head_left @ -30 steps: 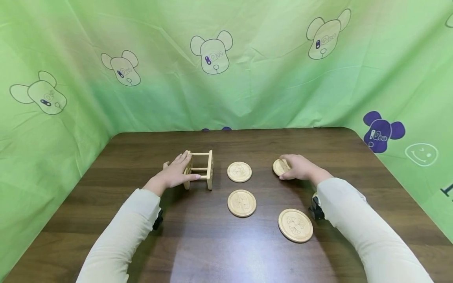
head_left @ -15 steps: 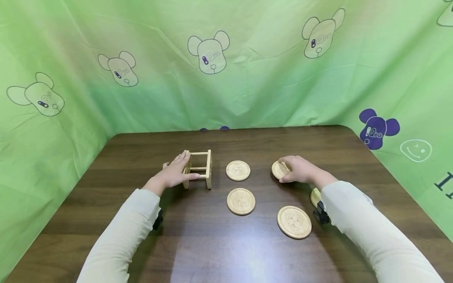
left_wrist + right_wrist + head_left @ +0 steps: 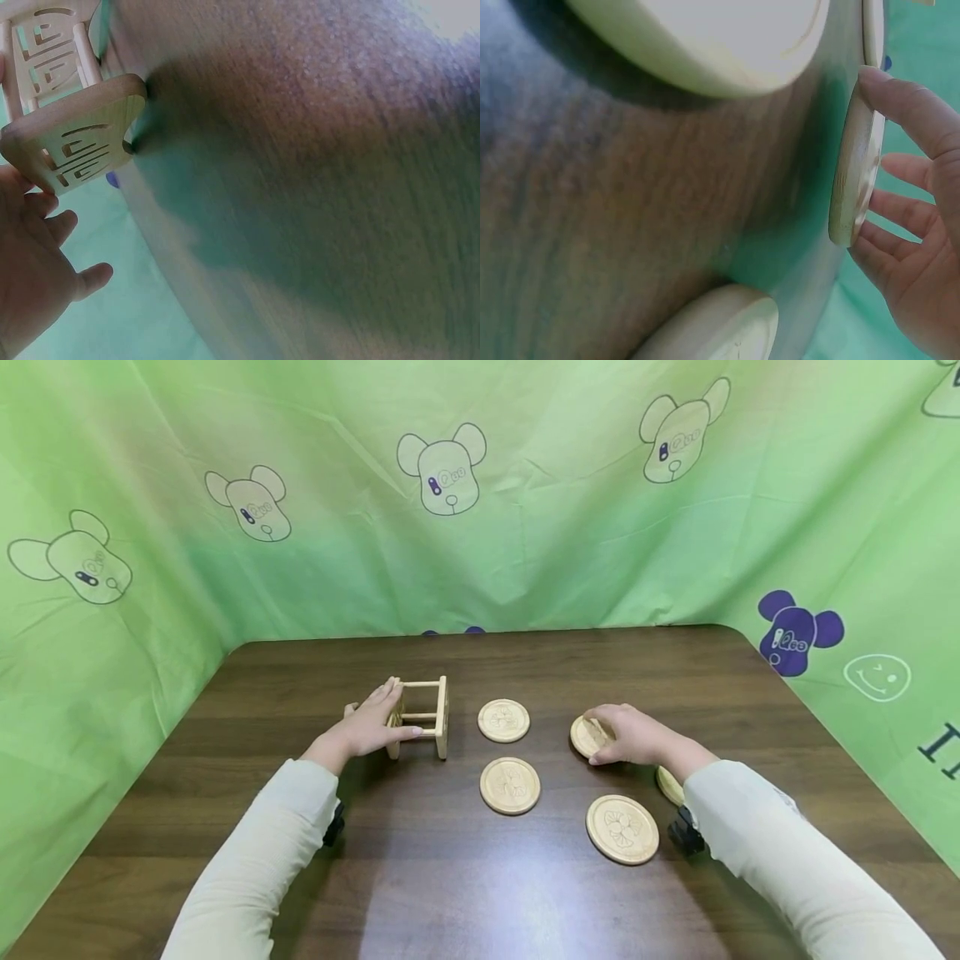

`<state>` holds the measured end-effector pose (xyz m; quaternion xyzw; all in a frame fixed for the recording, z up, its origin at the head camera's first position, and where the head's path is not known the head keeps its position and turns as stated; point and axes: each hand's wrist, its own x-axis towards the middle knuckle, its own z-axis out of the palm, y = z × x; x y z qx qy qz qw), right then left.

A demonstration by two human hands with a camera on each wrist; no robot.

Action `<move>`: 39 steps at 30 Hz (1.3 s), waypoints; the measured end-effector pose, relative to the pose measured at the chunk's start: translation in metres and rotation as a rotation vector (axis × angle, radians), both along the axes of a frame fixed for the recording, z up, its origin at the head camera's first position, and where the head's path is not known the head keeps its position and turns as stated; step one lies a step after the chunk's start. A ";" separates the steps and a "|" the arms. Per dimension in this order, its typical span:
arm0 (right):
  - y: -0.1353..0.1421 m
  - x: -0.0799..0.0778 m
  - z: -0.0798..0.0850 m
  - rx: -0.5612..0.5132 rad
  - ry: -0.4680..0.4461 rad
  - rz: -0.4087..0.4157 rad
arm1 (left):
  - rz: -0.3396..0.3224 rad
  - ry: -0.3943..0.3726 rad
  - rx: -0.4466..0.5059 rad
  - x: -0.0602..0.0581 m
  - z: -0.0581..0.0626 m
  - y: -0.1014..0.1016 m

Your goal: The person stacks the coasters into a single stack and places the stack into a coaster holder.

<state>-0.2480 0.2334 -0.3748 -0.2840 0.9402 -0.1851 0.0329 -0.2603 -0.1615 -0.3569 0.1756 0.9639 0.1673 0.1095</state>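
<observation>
A small wooden coaster rack (image 3: 442, 718), two fretwork side panels joined by rods, stands left of centre on the table. My left hand (image 3: 367, 722) holds its left side panel, fingers over the outer side and thumb across toward the front rod. In the left wrist view, fingertips of the left hand (image 3: 37, 255) meet the cut-out panel (image 3: 90, 142). My right hand (image 3: 633, 735) grips a round wooden coaster (image 3: 585, 737) by its edges, thumb on the near side. The right wrist view shows this coaster (image 3: 851, 172) edge-on between thumb and fingers.
Between the hands lie a far coaster (image 3: 503, 721) and a nearer coaster (image 3: 510, 786), both with carved leaf patterns. A larger-looking coaster (image 3: 622, 829) lies front right. Another coaster (image 3: 670, 785) is partly hidden by the right sleeve. A green printed curtain (image 3: 525, 568) hangs behind the table.
My right hand has drawn the gripped coaster slightly nearer to me. The coaster beside the right sleeve has come into fuller view. The left hand stays on the rack.
</observation>
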 end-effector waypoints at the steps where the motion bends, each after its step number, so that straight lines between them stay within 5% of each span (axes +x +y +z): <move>1: -0.001 0.001 0.000 0.001 -0.006 0.000 | -0.001 0.001 0.001 0.000 -0.001 0.000; 21: -0.009 0.006 -0.009 0.043 -0.002 0.048 | -0.002 -0.001 0.032 0.000 -0.001 0.000; 39: -0.009 0.007 -0.006 -0.033 -0.013 0.035 | -0.010 0.015 0.044 -0.002 -0.004 -0.001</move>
